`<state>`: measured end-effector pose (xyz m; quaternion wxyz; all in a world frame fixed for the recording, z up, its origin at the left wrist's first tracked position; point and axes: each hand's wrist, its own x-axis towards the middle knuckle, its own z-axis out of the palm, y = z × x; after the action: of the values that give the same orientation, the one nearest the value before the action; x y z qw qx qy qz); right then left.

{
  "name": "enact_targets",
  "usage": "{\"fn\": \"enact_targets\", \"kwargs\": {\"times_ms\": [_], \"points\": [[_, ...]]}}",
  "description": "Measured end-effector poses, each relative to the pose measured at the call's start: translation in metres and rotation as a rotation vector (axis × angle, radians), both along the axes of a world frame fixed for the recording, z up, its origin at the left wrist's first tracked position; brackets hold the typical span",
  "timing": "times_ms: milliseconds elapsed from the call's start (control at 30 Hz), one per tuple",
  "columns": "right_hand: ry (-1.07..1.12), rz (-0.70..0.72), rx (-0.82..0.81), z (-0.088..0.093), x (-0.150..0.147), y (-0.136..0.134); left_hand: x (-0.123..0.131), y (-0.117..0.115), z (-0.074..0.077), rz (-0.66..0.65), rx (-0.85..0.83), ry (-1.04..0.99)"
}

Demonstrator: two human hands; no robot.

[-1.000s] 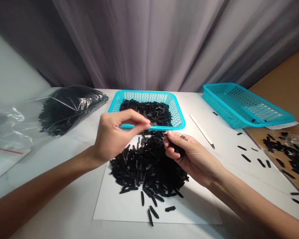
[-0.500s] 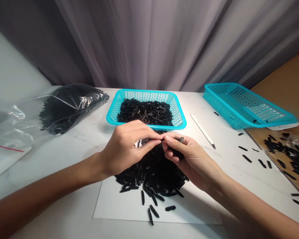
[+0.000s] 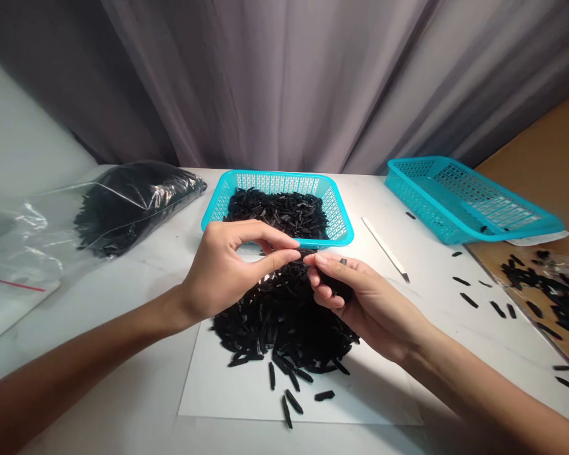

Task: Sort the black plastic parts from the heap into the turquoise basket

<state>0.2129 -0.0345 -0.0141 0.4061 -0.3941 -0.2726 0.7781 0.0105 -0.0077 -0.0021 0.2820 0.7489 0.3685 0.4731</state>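
Left hand [image 3: 227,266] pinched a strip [image 3: 306,253]; right hand [image 3: 358,281] clasped strips [image 3: 336,288], fingers curled; beneath the fingers lay the pile [image 3: 284,332].

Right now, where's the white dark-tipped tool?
Head view, right of centre: the white dark-tipped tool lies on the table between the middle basket and the right basket, just beyond the right hand.

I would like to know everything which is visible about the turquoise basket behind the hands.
The turquoise basket looks like plastic: rectangular, rounded at the corners, with a smooth rim and walls full of small openings. It stands upright on the white table, near the far edge, and holds a heap of slender black pieces. The left hand hides part of its front; I cannot tell whether they touch.
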Motion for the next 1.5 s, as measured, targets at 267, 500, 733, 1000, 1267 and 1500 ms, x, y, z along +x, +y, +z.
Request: {"fn": "enact_targets", "kwargs": {"times_ms": [267, 500, 733, 1000, 1267, 1500], "points": [[0.003, -0.014, -0.029, 0.002, 0.000, -0.001, -0.001, 0.000, 0.000, -0.014, 0.042, -0.010], [0.011, -0.047, -0.086, 0.006, -0.001, -0.003, -0.003, 0.004, -0.003, 0.036, 0.147, 0.060], [0.095, -0.088, -0.292, 0.006, -0.006, -0.004, -0.012, 0.026, -0.020, 0.175, 0.317, 0.375], [0.041, 0.002, -0.147, 0.001, -0.005, -0.007, -0.006, 0.005, -0.010, -0.280, 0.257, 0.444], [0.015, 0.047, -0.101, 0.002, -0.006, -0.007, -0.010, 0.007, -0.006, -0.288, 0.239, 0.537], [0.025, 0.034, -0.095, -0.001, -0.004, -0.005, -0.008, 0.006, -0.008, -0.251, 0.342, 0.440]]}}
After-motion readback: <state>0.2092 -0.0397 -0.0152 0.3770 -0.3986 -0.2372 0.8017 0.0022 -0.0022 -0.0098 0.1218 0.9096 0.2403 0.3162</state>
